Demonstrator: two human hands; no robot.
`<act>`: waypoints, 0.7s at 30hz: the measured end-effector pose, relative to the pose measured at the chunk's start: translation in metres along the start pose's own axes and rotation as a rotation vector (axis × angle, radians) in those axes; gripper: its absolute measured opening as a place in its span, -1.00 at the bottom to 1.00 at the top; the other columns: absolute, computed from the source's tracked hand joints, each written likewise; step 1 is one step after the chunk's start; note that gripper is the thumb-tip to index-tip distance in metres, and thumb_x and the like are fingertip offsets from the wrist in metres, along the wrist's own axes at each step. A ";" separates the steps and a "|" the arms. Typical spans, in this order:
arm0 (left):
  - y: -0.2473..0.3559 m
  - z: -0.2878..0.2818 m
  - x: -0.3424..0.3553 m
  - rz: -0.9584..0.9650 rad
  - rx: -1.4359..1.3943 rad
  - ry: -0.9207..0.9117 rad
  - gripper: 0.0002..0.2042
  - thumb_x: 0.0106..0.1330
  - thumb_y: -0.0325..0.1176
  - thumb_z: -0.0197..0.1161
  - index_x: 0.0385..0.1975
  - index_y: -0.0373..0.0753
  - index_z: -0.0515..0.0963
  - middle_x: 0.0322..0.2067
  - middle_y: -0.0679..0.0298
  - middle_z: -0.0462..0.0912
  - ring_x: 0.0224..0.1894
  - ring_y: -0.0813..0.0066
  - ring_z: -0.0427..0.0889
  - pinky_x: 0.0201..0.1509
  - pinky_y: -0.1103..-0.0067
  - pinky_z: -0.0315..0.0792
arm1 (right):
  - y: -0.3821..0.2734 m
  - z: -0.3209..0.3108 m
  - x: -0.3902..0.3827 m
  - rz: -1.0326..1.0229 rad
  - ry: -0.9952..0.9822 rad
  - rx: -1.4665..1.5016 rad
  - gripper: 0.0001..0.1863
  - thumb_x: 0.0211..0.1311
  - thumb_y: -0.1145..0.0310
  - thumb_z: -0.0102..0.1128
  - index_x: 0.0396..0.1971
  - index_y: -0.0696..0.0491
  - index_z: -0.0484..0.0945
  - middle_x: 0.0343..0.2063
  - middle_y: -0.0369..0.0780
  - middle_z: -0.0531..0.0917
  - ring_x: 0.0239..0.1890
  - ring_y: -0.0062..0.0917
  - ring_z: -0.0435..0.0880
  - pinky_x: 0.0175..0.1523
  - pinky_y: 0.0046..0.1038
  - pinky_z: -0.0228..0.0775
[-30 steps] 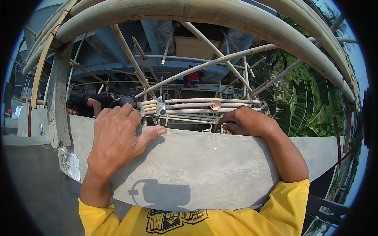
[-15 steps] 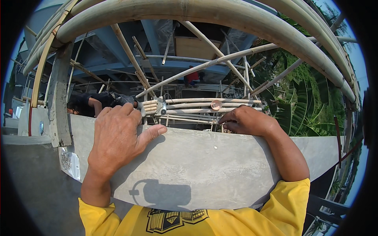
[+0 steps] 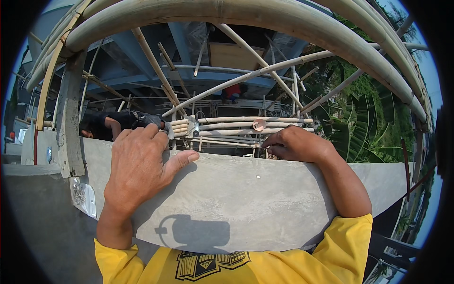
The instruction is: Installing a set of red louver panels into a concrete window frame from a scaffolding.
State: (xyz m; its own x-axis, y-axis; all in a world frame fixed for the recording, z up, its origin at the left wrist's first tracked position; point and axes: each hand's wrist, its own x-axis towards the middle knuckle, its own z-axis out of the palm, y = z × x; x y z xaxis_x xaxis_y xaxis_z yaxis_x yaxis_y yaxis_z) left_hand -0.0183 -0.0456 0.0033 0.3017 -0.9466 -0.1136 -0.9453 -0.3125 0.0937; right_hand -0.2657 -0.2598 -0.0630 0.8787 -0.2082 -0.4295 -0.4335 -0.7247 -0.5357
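My left hand (image 3: 139, 163) lies on the far edge of a grey concrete ledge (image 3: 236, 203), its thumb stretched out to the right and its fingertips bent over the edge. It holds nothing that I can see. To the right, my right hand (image 3: 295, 144) reaches past the same edge with its wrist against the concrete. Its fingers are curled together, and whatever lies between them is hidden. Just beyond both hands runs a bamboo platform (image 3: 231, 127). A round copper-coloured dish (image 3: 258, 124) and a small metal tool (image 3: 193, 128) rest on it.
A thick bamboo pole (image 3: 203, 13) arches over the far side. On the left stands a concrete post (image 3: 71, 118), with a clear bag of small metal pieces (image 3: 84, 196) by its foot. A person in dark clothes (image 3: 123, 123) is below the ledge; another in red (image 3: 231, 92) is farther down.
Both my hands keep nearly the same place and pose. Far below, the person in red has shifted slightly. The view has moved only a little.
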 end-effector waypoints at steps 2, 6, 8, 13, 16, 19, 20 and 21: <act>0.000 0.000 0.000 -0.010 -0.002 -0.015 -0.36 0.17 0.28 0.24 -0.41 -0.36 0.66 -0.48 0.13 0.53 -0.33 0.32 0.50 -0.18 0.32 0.34 | 0.001 0.001 0.001 -0.005 0.006 -0.005 -0.71 0.21 0.39 0.16 -0.07 0.04 0.66 -0.33 -0.07 0.72 -0.25 -0.23 0.69 -0.03 -0.28 0.49; 0.001 -0.001 0.000 -0.009 -0.002 -0.015 -0.36 0.17 0.29 0.23 -0.42 -0.36 0.66 -0.48 0.13 0.53 -0.33 0.33 0.50 -0.18 0.32 0.34 | 0.000 0.000 0.000 0.012 -0.004 -0.002 -0.71 0.21 0.39 0.16 -0.07 0.04 0.66 -0.33 -0.07 0.72 -0.24 -0.23 0.69 -0.03 -0.28 0.49; 0.001 -0.001 0.000 -0.013 -0.003 -0.022 -0.36 0.17 0.29 0.23 -0.42 -0.36 0.66 -0.48 0.13 0.53 -0.33 0.33 0.50 -0.18 0.32 0.34 | 0.001 0.002 0.000 -0.008 0.014 -0.001 -0.71 0.21 0.40 0.16 -0.08 0.04 0.66 -0.32 -0.08 0.72 -0.24 -0.22 0.69 -0.02 -0.28 0.49; 0.000 -0.001 0.001 -0.012 -0.005 -0.022 -0.36 0.16 0.28 0.24 -0.42 -0.36 0.66 -0.49 0.14 0.52 -0.34 0.33 0.50 -0.19 0.33 0.34 | 0.003 0.002 0.001 -0.017 0.013 -0.005 -0.72 0.21 0.40 0.16 -0.08 0.04 0.66 -0.31 -0.08 0.72 -0.23 -0.22 0.69 -0.01 -0.28 0.50; 0.000 0.000 0.000 0.005 0.007 0.004 -0.37 0.16 0.27 0.25 -0.42 -0.36 0.66 -0.49 0.15 0.52 -0.34 0.32 0.50 -0.20 0.33 0.34 | 0.003 0.002 0.001 -0.008 0.009 -0.003 -0.72 0.21 0.40 0.16 -0.08 0.04 0.66 -0.30 -0.08 0.72 -0.23 -0.22 0.69 -0.01 -0.29 0.50; 0.000 -0.002 0.000 -0.006 0.002 -0.009 -0.38 0.16 0.27 0.25 -0.41 -0.36 0.66 -0.49 0.14 0.52 -0.34 0.30 0.50 -0.19 0.33 0.34 | 0.001 0.001 0.001 -0.006 0.012 -0.006 -0.72 0.21 0.40 0.16 -0.08 0.05 0.66 -0.31 -0.08 0.72 -0.23 -0.23 0.69 -0.01 -0.29 0.50; 0.000 -0.002 -0.002 -0.008 0.001 -0.007 -0.38 0.16 0.27 0.25 -0.41 -0.36 0.66 -0.49 0.14 0.52 -0.34 0.30 0.50 -0.19 0.33 0.34 | 0.000 0.001 0.001 -0.012 0.015 -0.008 -0.72 0.21 0.41 0.16 -0.08 0.05 0.66 -0.31 -0.09 0.72 -0.23 -0.23 0.70 -0.01 -0.29 0.50; -0.002 -0.002 -0.003 0.002 -0.004 0.009 -0.38 0.16 0.26 0.26 -0.41 -0.36 0.66 -0.48 0.14 0.53 -0.33 0.29 0.50 -0.18 0.33 0.33 | -0.002 0.000 0.000 -0.013 0.015 -0.011 -0.72 0.21 0.41 0.16 -0.08 0.05 0.66 -0.31 -0.09 0.72 -0.23 -0.23 0.70 -0.01 -0.29 0.50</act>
State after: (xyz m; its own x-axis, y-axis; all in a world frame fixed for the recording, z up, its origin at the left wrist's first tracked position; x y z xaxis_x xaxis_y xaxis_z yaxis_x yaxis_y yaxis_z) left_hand -0.0175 -0.0424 0.0050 0.3008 -0.9480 -0.1042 -0.9455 -0.3108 0.0975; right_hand -0.2647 -0.2588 -0.0623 0.8871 -0.2084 -0.4120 -0.4200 -0.7347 -0.5327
